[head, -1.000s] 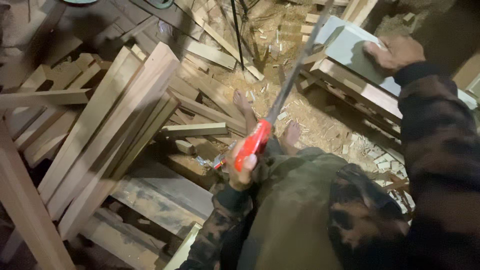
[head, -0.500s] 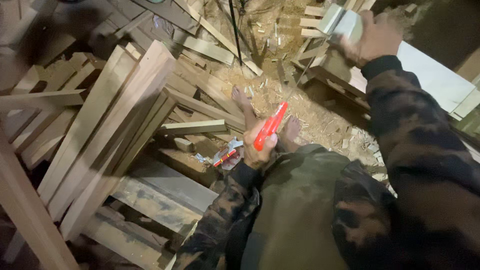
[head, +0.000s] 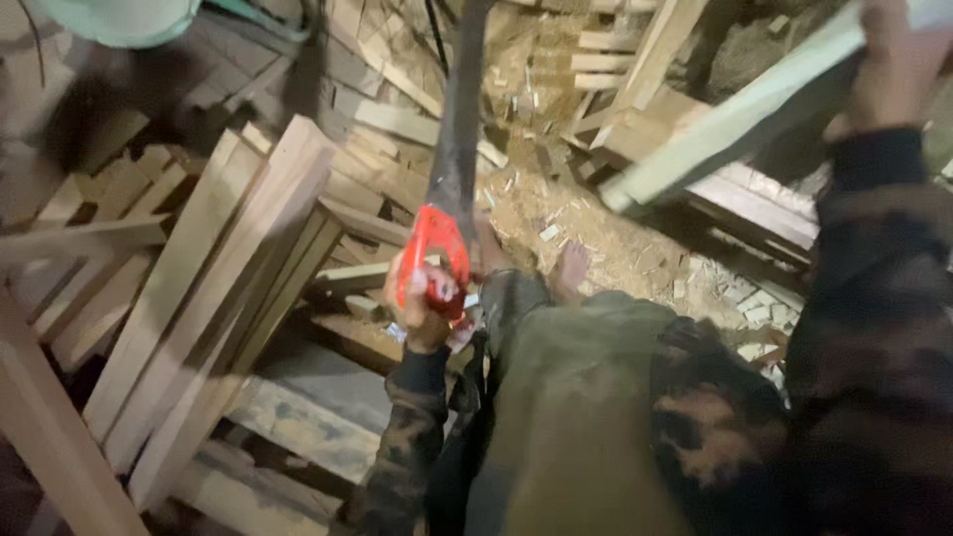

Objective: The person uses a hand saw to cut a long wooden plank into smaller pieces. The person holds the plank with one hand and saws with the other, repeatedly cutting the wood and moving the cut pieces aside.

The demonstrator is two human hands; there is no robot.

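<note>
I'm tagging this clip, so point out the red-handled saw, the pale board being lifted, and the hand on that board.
Red-handled saw (head: 434, 253): head view, on the red handle.
Pale board (head: 725, 129): head view, on its long flat face.
Right hand (head: 898, 69): head view, on the back of the hand.

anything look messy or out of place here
Yes. Sawdust and small wood offcuts are strewn over the ground beyond the bare feet. Planks on the left lean in a loose, uneven stack. The left hand holds a red-handled saw; the right hand lifts a pale board.
</note>
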